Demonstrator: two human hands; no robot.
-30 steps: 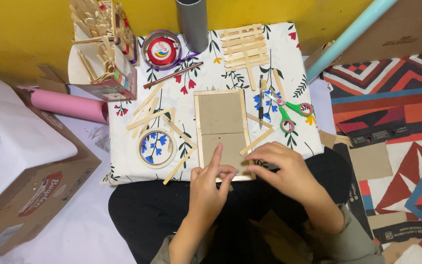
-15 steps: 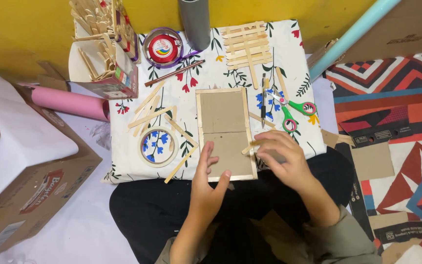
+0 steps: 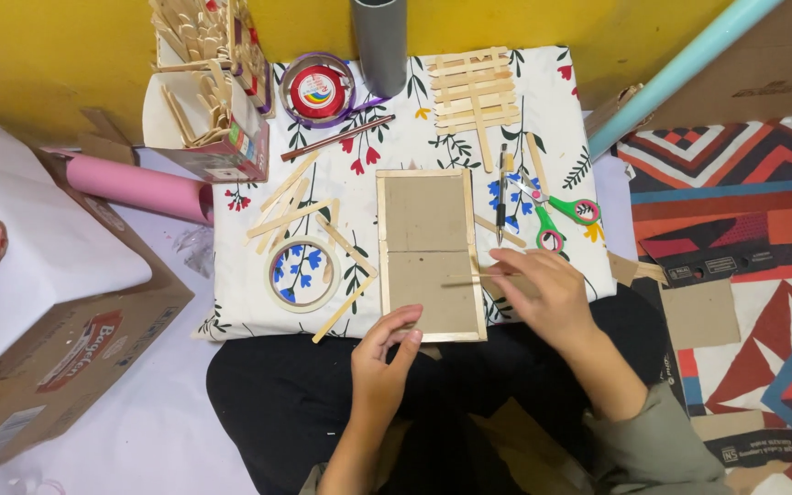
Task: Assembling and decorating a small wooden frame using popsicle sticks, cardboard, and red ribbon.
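A rectangular cardboard panel [image 3: 428, 247] edged with wooden craft sticks lies on a floral cloth [image 3: 396, 137] over my lap. My left hand [image 3: 385, 362] rests at the panel's near left corner, fingers apart, touching its bottom edge. My right hand [image 3: 543, 295] is at the panel's right side and pinches a thin wooden stick [image 3: 478, 278] that lies across the lower half of the cardboard.
Loose craft sticks [image 3: 291, 211] and a tape roll [image 3: 302, 273] lie left of the panel. Green-handled scissors [image 3: 552, 211], a pen [image 3: 501, 194] and a stick lattice [image 3: 471, 92] sit right and behind. A box of sticks [image 3: 217, 82], a round tin [image 3: 318, 90], a grey tube [image 3: 379, 41], a pink roll [image 3: 144, 188].
My right hand has lifted off the panel's bottom edge, moved right and now holds a thin stick across the cardboard. My left hand slid down to the near left corner.
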